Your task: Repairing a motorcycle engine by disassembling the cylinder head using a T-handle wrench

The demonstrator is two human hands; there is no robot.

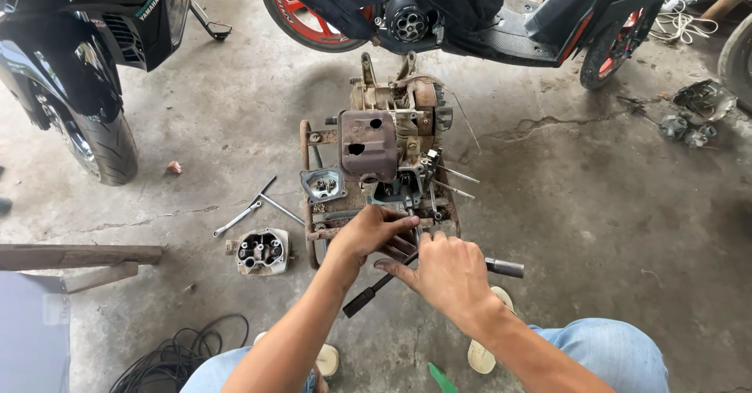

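Fingers (pixel 389 224) of the left hand (pixel 374 232) are curled closed over the near edge of a rusty small engine (pixel 384 154) that stands on the concrete floor (pixel 580 205). The right hand (pixel 448 271) is wrapped around a long T-shaped wrench (pixel 439 256), its dark handle end (pixel 360 303) pointing towards the knees and its metal cross-piece (pixel 505 268) sticking out to the right. A fastener on the engine's near side appears to be being turned, while the block is steadied. A firm, square seating of the wrench would be called for next. The engine lies directly ahead of and touching both hands. A removed engine part (pixel 262 250) and another wrench (pixel 254 206) are left on the floor just to the left.
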